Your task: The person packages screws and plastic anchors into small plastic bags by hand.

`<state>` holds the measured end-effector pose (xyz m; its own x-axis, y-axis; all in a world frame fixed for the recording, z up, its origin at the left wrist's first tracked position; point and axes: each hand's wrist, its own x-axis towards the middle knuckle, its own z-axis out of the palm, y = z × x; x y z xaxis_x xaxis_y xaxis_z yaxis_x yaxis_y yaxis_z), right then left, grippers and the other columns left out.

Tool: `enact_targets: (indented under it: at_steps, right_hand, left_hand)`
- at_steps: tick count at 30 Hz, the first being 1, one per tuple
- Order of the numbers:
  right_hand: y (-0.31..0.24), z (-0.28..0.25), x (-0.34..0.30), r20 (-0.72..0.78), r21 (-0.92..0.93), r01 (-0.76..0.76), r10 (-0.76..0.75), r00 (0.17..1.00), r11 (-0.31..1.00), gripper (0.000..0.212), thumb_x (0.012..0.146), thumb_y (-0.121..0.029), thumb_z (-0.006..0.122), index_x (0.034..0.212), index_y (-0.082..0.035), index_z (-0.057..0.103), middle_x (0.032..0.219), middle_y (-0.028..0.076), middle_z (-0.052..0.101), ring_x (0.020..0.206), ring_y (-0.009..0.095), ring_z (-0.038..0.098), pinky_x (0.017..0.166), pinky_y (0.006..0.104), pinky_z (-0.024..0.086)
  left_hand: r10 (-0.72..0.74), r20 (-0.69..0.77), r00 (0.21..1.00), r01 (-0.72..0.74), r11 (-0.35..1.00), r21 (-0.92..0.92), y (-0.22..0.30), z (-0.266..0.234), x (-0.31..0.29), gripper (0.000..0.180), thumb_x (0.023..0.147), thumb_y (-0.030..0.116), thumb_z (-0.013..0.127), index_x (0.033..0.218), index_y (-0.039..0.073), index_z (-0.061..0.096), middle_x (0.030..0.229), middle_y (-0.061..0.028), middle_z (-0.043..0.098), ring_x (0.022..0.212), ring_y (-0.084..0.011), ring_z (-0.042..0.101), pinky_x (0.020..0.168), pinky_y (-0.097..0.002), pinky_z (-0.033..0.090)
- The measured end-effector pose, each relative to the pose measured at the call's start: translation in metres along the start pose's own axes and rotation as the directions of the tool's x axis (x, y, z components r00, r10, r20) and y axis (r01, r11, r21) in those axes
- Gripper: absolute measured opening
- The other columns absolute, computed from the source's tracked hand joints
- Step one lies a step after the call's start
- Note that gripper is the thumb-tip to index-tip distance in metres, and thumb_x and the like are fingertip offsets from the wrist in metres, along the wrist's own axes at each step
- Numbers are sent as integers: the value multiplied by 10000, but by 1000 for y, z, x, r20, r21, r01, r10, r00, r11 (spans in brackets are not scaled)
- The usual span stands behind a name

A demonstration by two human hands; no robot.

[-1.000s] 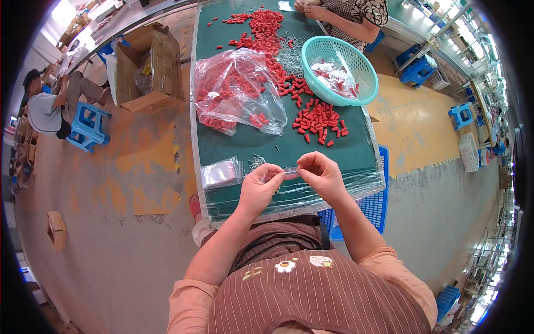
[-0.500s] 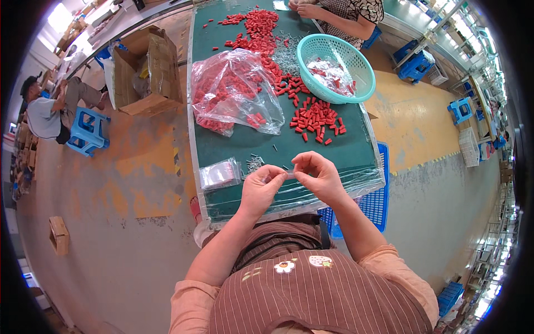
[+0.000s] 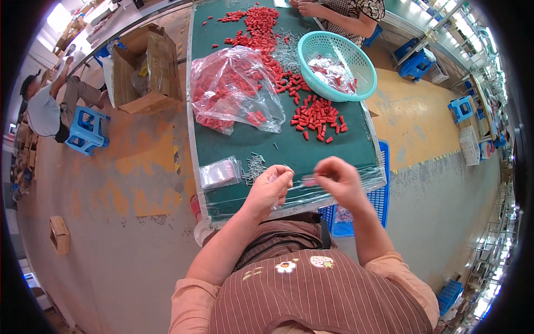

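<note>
Packet (image 3: 309,181), small, clear and pinkish inside, juts from the fingertips of the right hand (image 3: 340,181), just above the near edge of the table (image 3: 297,153), toward its near right corner. Those fingers look pinched together on one end of it, though blur hides the exact grip. The left hand (image 3: 270,188) is beside it, over the near edge; its fingers are curled in, the thumb drawn close to the forefinger. A glint of clear film shows there, too small to tell whether it is held.

The packet should be very light, its film limp and slippery, with any firm lump inside free to slide. A thumb-and-forefinger pinch at the rim seems best, flat and not too hard, since thin film may crease or tear.

By the near left corner lies a stack of flat clear bags (image 3: 219,173), likely apt to cling together, so lifting one by a corner makes sense. Just right of it is a heap of screws (image 3: 254,168), small, hard and probably easy to scatter. Loose red plugs (image 3: 319,119) lie nearer the right edge, light and simple to pick by their sides.
</note>
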<state>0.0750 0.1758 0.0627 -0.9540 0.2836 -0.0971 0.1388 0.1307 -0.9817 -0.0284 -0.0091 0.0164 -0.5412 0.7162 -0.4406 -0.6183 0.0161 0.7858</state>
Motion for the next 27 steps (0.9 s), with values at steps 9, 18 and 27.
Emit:
enact_targets:
  at_steps: [9, 18, 27]
  right_hand:
    - [-19, -139, -84, -440, -384, -321, 134, 888, 866, 119, 818, 44, 579, 934, 36, 601, 837, 63, 628, 784, 131, 627, 732, 257, 505]
    - [-7, -34, -32, -200, -391, 14, -100, 975, 920, 115, 829, -21, 633, 941, 7, 630, 851, 73, 628, 762, 138, 605, 696, 261, 484]
    - [5, 46, 6, 12, -302, 164, -168, 986, 939, 172, 818, -95, 652, 967, -14, 624, 922, 106, 606, 813, 216, 601, 703, 312, 492]
  left_hand:
    - [-36, 111, 993, 87, 863, -498, -12, -17, 7, 267, 841, -9, 515, 1107, 18, 513, 1045, -174, 568, 694, -174, 548, 552, -294, 485]
    - [-101, -4, 995, 99, 975, -201, -8, 4, 2, 238, 949, 87, 474, 1156, -31, 458, 1071, -208, 591, 558, -91, 473, 424, -212, 382]
    - [32, -66, 997, -40, 991, -131, -17, -6, -5, 176, 976, 195, 513, 1018, 26, 540, 819, -93, 621, 447, -65, 372, 382, -212, 289]
